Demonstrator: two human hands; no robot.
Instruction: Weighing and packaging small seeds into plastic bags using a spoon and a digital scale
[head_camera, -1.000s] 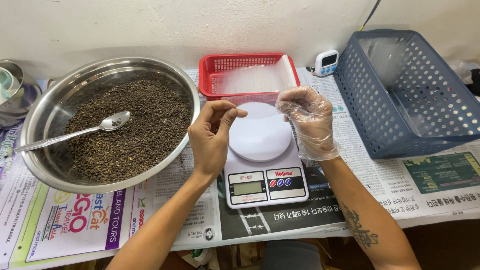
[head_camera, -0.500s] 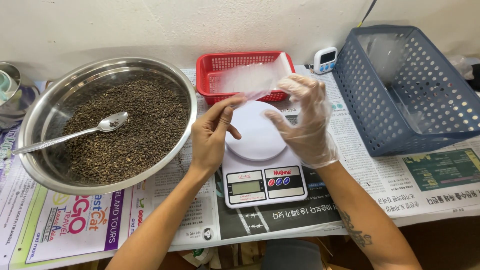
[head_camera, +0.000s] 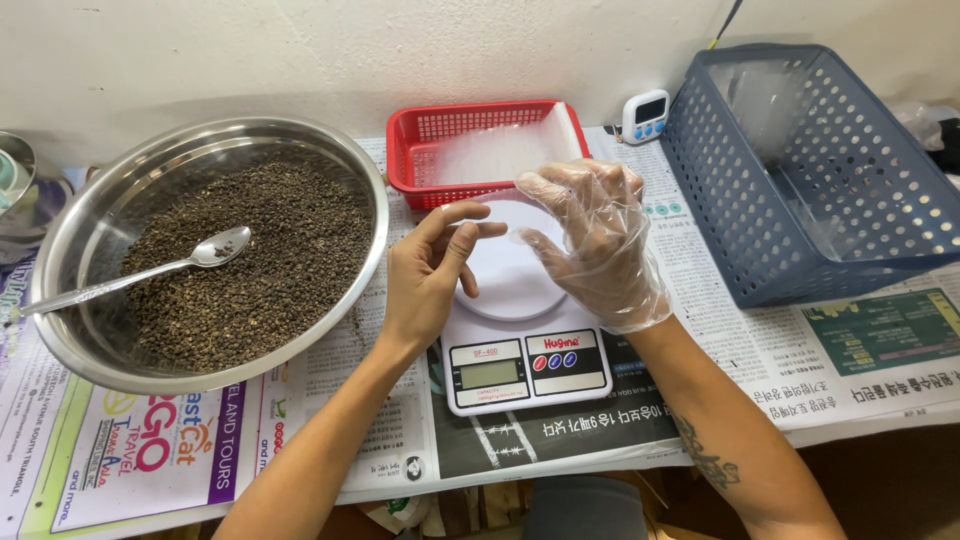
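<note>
A person's bare left hand (head_camera: 432, 272) and right hand (head_camera: 593, 243), the latter inside a loose clear plastic glove (head_camera: 610, 270), meet above the round white platform of a small white digital kitchen scale (head_camera: 520, 335) at the centre of a newspaper-covered table (head_camera: 880, 350). The left hand's thumb and forefinger are drawn close together near the gloved fingertips, and whether they pinch the glove's edge or a thin clear film cannot be told. The right hand is half open, fingers spread and curled, with nothing solid seen in it.

At nine o'clock from the scale sits a wide, round stainless-steel bowl (head_camera: 70, 230) filled with dark brown granular grains (head_camera: 260, 260). A metal spoon (head_camera: 140, 272) lies in the bowl, its scoop resting on the grains and its handle running out over the rim toward eight o'clock.

At twelve o'clock, just beyond the hands, stands a shallow red perforated plastic tray (head_camera: 420, 150) holding a stack of clear plastic bags (head_camera: 500, 150). Beside it, at about one o'clock, a small white digital timer (head_camera: 645, 116) stands against the wall.

At two o'clock a large blue-grey perforated plastic basket (head_camera: 740, 210) rests on the newspaper, well apart from the hands, with clear plastic showing inside it.

The scale's grey display and coloured buttons face the person at six o'clock, and both forearms reach in from the lower edge of the frame.
</note>
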